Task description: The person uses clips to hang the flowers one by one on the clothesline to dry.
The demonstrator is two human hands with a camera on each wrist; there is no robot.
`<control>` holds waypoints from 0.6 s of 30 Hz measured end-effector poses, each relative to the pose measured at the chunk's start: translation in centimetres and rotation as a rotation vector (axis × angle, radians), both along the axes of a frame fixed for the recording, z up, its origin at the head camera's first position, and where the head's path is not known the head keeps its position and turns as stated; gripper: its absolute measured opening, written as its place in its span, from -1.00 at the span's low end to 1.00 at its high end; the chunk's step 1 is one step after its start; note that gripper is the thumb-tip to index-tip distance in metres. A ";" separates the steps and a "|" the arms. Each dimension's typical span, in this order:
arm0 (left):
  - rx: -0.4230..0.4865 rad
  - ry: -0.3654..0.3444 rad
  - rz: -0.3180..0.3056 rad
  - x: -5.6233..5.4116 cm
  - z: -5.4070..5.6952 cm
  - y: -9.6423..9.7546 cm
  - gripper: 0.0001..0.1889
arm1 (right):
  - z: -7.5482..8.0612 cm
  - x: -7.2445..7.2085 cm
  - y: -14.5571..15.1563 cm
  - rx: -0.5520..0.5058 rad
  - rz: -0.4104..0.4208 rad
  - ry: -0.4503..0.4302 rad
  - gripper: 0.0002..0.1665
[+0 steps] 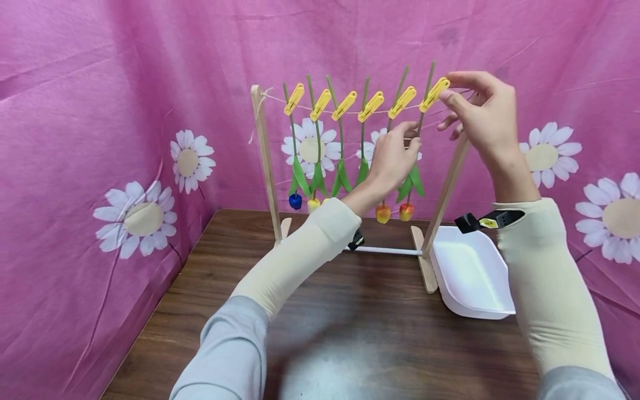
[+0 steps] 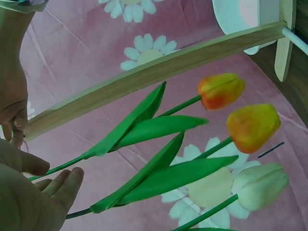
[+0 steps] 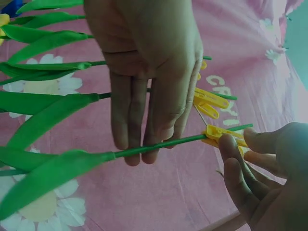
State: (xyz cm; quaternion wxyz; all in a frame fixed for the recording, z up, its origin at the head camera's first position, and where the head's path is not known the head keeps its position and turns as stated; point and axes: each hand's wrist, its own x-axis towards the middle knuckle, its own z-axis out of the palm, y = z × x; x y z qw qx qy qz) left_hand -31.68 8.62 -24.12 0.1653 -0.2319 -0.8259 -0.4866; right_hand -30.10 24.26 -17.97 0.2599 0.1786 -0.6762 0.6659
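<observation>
Six tulips hang upside down from a string, each stem under a yellow clothespin. My right hand (image 1: 492, 116) pinches the handle end of the rightmost clothespin (image 1: 434, 95) between thumb and fingers. Just below, my left hand (image 1: 392, 158) holds that same tulip's stem (image 3: 183, 140) at its fingertips. This rightmost tulip (image 2: 221, 90) has an orange-yellow bloom, and another orange-yellow tulip (image 2: 253, 128) hangs beside it. Farther left are a white tulip (image 2: 260, 187) and a blue tulip (image 1: 295, 201). My left forearm hides some blooms in the head view.
The string is tied between two wooden posts (image 1: 266, 166) joined low down by a white rod (image 1: 385, 250). A white plastic basin (image 1: 472, 272) stands right of the rack on the brown wooden table (image 1: 350, 339). A pink flowered cloth (image 1: 225, 55) hangs behind.
</observation>
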 end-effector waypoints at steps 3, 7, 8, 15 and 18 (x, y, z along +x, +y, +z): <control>0.004 -0.018 -0.030 0.4 -0.1 -0.7 -0.56 | -0.6 0.3 -0.2 -0.015 -0.027 0.048 -0.64; 0.014 -0.017 -0.072 0.9 -0.5 -2.2 -0.58 | -1.6 0.8 -0.1 -0.044 -0.055 0.066 -0.75; 0.015 -0.016 -0.080 1.0 -0.7 -2.7 -0.60 | -1.9 1.0 0.0 -0.041 -0.064 0.068 -0.77; 0.046 0.011 -0.159 1.2 -2.8 -6.4 -0.75 | -4.3 1.9 0.7 0.074 -0.165 0.036 -0.87; 0.058 0.028 -0.168 1.3 -4.0 -8.2 -0.81 | -5.5 2.2 1.1 0.149 -0.219 0.004 -0.86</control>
